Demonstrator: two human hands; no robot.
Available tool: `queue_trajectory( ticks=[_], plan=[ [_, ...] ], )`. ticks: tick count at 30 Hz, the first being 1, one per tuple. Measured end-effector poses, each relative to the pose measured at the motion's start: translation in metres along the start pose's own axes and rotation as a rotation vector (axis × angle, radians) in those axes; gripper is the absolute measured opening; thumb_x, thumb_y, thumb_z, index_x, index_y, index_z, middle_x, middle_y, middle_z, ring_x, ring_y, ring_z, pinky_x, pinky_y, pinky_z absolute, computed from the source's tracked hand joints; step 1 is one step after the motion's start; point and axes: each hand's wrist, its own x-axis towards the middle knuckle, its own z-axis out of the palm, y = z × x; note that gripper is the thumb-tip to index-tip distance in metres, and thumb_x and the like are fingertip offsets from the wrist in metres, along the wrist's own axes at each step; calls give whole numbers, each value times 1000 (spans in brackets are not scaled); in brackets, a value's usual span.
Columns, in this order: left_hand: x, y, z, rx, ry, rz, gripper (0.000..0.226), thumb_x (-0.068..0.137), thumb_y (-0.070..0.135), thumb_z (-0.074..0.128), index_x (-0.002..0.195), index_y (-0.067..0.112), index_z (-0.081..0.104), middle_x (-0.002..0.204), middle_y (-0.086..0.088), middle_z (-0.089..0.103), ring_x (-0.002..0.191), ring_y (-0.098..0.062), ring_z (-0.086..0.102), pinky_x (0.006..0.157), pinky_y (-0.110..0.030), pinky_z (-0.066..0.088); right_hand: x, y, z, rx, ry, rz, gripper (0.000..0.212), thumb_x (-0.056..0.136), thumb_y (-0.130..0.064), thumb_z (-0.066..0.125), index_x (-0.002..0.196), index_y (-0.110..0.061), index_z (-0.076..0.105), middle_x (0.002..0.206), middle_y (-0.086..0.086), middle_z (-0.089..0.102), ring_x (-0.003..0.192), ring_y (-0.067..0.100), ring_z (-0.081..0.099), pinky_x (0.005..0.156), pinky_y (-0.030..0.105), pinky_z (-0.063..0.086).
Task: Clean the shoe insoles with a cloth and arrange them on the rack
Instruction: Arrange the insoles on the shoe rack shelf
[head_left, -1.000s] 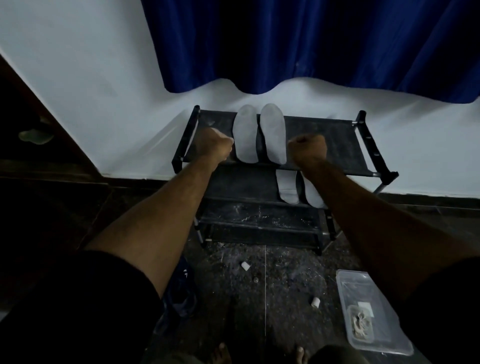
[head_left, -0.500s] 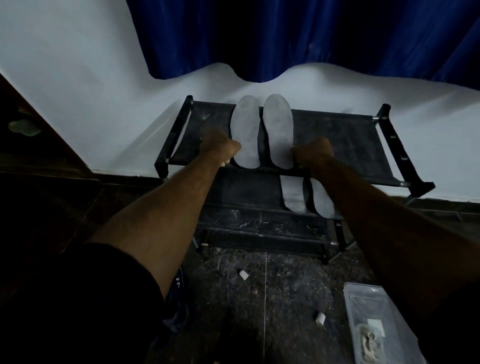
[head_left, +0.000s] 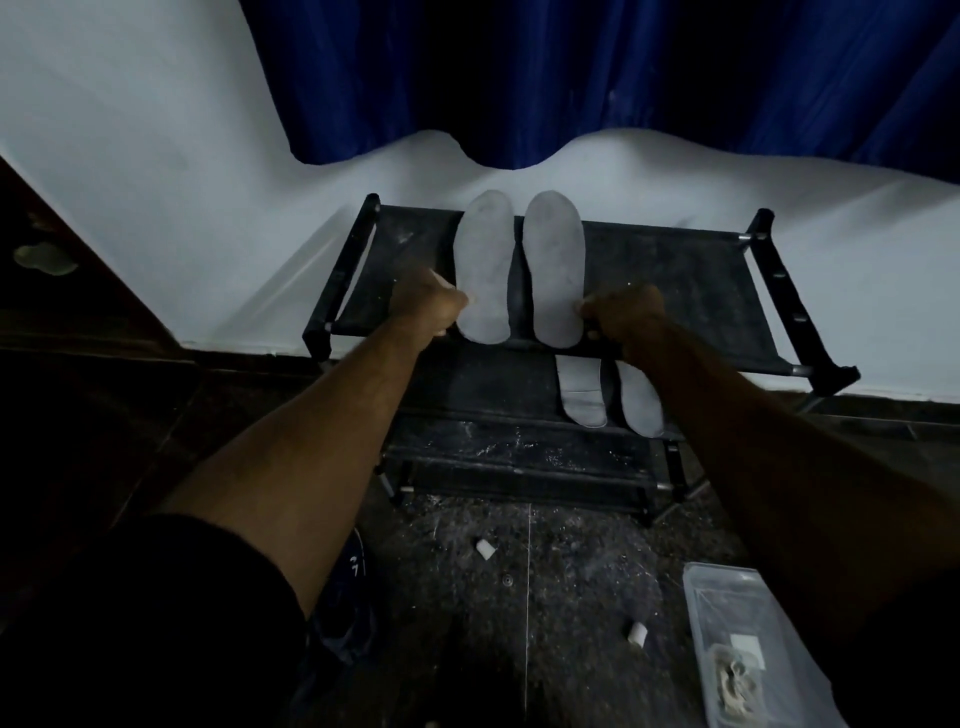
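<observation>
Both fists, left hand (head_left: 427, 306) and right hand (head_left: 626, 317), hold the rack (head_left: 691, 291) edge beside two insoles (head_left: 485, 270). No words show.

Dim light. Plain white wall (head_left: 156, 171) at back; deep blue pleated curtain (head_left: 571, 78) hangs over its upper part. Dark speckled stone floor (head_left: 571, 561), dusty, thin pale seam down it. Dark wooden panel (head_left: 62, 312) at left.

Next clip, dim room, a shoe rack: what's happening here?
A person crouches before a black shoe rack. Two grey insoles lie side by side on its top shelf; the left hand touches the left insole, the right hand the right insole. Both hands look closed. Another pair sits on the shelf below. No cloth is visible.
</observation>
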Motion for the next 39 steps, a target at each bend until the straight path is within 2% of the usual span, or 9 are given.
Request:
queue_trajectory(
  ticks=[2, 5, 10, 13, 17, 20, 27, 32, 39],
  plan=[
    [-11, -5, -7, -140, -13, -36, 29, 87, 20, 69, 110, 4, 60, 108, -9, 62, 95, -21, 62, 60, -27, 54, -9, 0, -3, 44, -39, 30, 12, 89, -10, 68, 92, 0, 63, 82, 5, 62, 63, 9, 56, 57, 20, 52],
    [-34, -18, -16, -308, -46, -70, 34, 85, 15, 72, 111, -3, 59, 112, -18, 64, 96, -26, 65, 57, -28, 57, -29, 5, -8, 166, -52, 23, 18, 89, -9, 68, 73, -8, 59, 75, 4, 60, 61, 11, 56, 55, 20, 52],
    [-89, -43, -22, -398, -44, -46, 33, 88, 16, 69, 112, -4, 59, 111, -17, 65, 94, -24, 65, 60, -27, 55, -72, 21, -16, 258, -71, 5, 13, 87, -7, 69, 75, -6, 64, 72, 8, 62, 59, 13, 57, 46, 18, 49],
    [-123, -60, -23, -415, -44, -48, 40, 90, 15, 68, 121, -6, 55, 109, -17, 63, 97, -25, 64, 58, -24, 57, -99, 40, -16, 218, -97, 17, 13, 87, -9, 70, 75, -8, 65, 74, 9, 64, 63, 16, 59, 53, 23, 50],
    [-164, -90, -20, -387, -51, -72, 40, 87, 19, 71, 118, -4, 59, 111, -19, 66, 100, -30, 66, 81, -40, 58, -141, 71, -19, 195, -153, 48, 8, 86, -10, 71, 81, -7, 66, 85, 10, 67, 73, 19, 64, 62, 27, 56],
    [-187, -115, -15, -359, -62, -99, 37, 85, 21, 73, 112, -2, 62, 107, -19, 68, 97, -30, 67, 85, -47, 57, -166, 95, -16, 175, -179, 49, 8, 85, -11, 72, 80, -7, 67, 87, 12, 68, 76, 23, 63, 69, 31, 57],
    [-217, -162, 4, -289, -113, -142, 19, 87, 20, 69, 100, 8, 62, 101, -15, 69, 89, -25, 66, 77, -36, 56, -198, 136, -13, 159, -227, 128, 19, 90, -7, 65, 102, 7, 65, 91, 13, 65, 75, 20, 62, 56, 24, 53],
    [-209, -180, 17, -257, -138, -195, 27, 89, 20, 67, 109, 3, 61, 98, -14, 65, 82, -20, 61, 58, -25, 47, -185, 157, -7, 146, -201, 181, 13, 89, -7, 66, 98, 3, 66, 106, 17, 66, 87, 25, 63, 71, 33, 56],
    [-150, -178, 43, -232, -115, -189, 31, 87, 23, 70, 109, 2, 63, 105, -18, 68, 95, -30, 65, 85, -42, 56, -133, 160, 5, 162, -165, 202, 10, 89, -8, 67, 93, 0, 66, 103, 16, 66, 84, 25, 65, 63, 31, 57]
  ],
)
